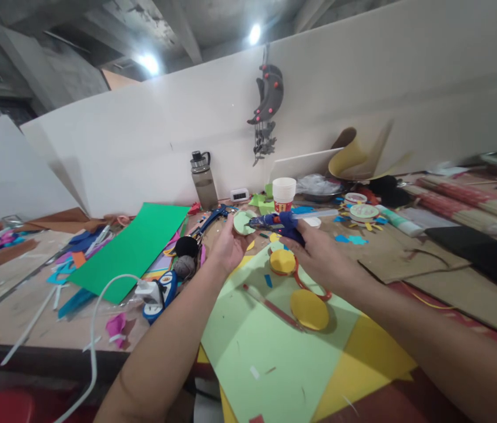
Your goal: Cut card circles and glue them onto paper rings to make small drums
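Note:
My left hand [227,248] is closed around the edge of a pale green round disc [242,222], tilted so its flat face turns toward me. In my right hand [321,247] is a blue hot glue gun [277,222], its nozzle at the disc's face; whether it touches I cannot tell. A clear glue stick [323,215] pokes out of the gun's back. Below my hands, a pale green sheet [270,364] bears a yellow disc [310,309], a smaller yellow round piece [282,262], a pen [275,308] and orange-handled scissors [328,295], partly hidden.
Stacked paper cups [284,191] and a grey bottle [204,182] stand near the white wall board. To the left lie a green sheet [134,249] and a blue power strip [167,294] with a white cable. Decorated round pieces [363,214] and a black item [482,258] are at right.

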The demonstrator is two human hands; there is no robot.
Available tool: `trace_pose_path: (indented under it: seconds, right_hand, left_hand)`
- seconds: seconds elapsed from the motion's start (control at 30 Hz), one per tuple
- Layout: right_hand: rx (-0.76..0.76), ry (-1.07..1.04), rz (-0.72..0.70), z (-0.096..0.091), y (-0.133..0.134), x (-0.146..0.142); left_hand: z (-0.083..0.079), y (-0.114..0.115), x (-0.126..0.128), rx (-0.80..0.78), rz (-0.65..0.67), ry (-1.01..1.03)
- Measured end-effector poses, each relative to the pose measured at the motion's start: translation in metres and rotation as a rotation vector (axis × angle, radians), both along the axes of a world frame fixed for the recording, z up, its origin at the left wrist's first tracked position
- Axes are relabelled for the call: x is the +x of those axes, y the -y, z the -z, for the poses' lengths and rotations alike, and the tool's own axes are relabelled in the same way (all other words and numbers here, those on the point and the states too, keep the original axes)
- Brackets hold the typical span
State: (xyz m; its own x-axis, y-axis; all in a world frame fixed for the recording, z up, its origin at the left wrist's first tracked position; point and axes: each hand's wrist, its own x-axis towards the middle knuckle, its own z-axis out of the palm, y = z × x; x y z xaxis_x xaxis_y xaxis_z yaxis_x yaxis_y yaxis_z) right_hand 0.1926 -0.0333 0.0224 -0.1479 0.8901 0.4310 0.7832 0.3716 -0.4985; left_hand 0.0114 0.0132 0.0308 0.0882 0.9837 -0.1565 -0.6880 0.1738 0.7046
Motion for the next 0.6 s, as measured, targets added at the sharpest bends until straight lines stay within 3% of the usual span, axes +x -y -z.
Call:
trace_pose_path:
  seconds: [0.6]
  right_hand:
    - [0.012, 0.001, 0.008, -0.0004, 0.0006, -0.0002]
  left_hand:
    - [-0.0003, 0.0012, 0.0008, -0.013, 0.019, -0.013]
